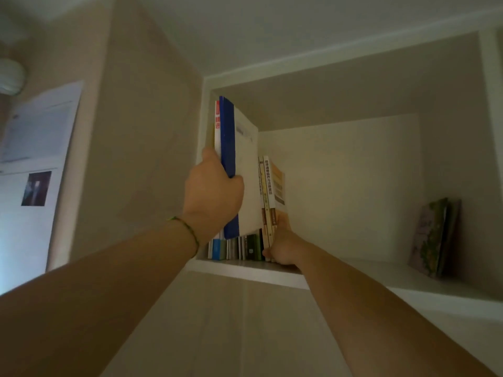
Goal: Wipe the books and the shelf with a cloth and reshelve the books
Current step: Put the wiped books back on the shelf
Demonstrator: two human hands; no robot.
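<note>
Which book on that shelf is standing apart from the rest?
The green-covered book, leaning alone against the right wall of the shelf. All the others are bunched at the left, where both hands are.

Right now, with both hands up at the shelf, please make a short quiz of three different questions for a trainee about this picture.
1. True or false: the left hand grips tall books, one with a blue spine, raised above the row of small books.
2. Where does the right hand rest?
A. on the leaning book at the far right
B. against the yellow-spined books
C. on the wall poster
3. Fill in: the green-covered book leans against the ____ wall of the shelf.

Key: 1 true; 2 B; 3 right.
</note>
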